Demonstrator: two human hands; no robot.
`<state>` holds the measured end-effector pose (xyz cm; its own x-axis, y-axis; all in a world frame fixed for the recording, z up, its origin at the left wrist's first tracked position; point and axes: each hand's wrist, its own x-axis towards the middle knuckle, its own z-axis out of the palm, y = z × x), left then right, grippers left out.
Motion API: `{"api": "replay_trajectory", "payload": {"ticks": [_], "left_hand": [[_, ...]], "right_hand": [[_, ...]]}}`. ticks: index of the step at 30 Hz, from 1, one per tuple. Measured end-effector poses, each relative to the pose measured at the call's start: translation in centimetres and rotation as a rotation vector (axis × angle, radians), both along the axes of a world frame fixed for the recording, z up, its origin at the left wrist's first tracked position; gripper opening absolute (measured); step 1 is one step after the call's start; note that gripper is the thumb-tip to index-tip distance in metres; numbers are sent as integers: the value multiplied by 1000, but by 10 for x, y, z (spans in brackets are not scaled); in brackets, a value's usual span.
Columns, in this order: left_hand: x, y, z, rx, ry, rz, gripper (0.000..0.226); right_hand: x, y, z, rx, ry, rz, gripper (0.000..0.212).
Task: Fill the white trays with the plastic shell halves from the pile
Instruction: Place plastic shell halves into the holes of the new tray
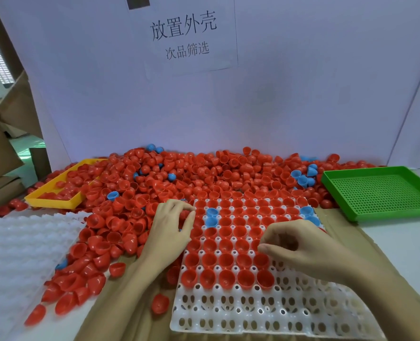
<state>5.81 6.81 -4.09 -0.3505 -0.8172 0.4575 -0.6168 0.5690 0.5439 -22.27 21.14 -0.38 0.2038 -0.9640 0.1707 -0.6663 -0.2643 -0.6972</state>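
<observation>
Most cells of the white tray (265, 316) already hold red shell halves (211, 259) while the left hand (169, 230) pinches at the pile (179, 173) and the right hand (300, 244), curled, hovers over the tray, grip unclear; next, the near empty rows probably need filling.

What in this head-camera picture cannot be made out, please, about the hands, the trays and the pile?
- Right hand: curled and motion-blurred; whether it holds a shell is unclear, and it hides the pockets beneath.
- Left hand: its fingertips hide what they pinch at the white tray edge.
- Second white tray: cut off by the left edge.
- Yellow tray: partly buried under the pile.
</observation>
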Motion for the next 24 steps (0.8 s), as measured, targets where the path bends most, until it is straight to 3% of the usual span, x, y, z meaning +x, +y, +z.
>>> {"api": "replay_trajectory", "payload": {"ticks": [8,12,18,20,24], "left_hand": [[14,-61,11,-98,7,223,15],[16,-102,28,-148,-180,322,28],[27,-149,33,43,-351,321,44],[25,-155,32,92,-494,275,55],[18,-158,26,143,-691,236,48]], "right_hand": [[8,0,2,-43,68,-66,19],[12,0,2,-40,72,-51,20],[10,0,-3,-54,97,-65,22],[10,0,-3,-60,105,-68,21],[12,-1,-2,-77,121,-57,20]]}}
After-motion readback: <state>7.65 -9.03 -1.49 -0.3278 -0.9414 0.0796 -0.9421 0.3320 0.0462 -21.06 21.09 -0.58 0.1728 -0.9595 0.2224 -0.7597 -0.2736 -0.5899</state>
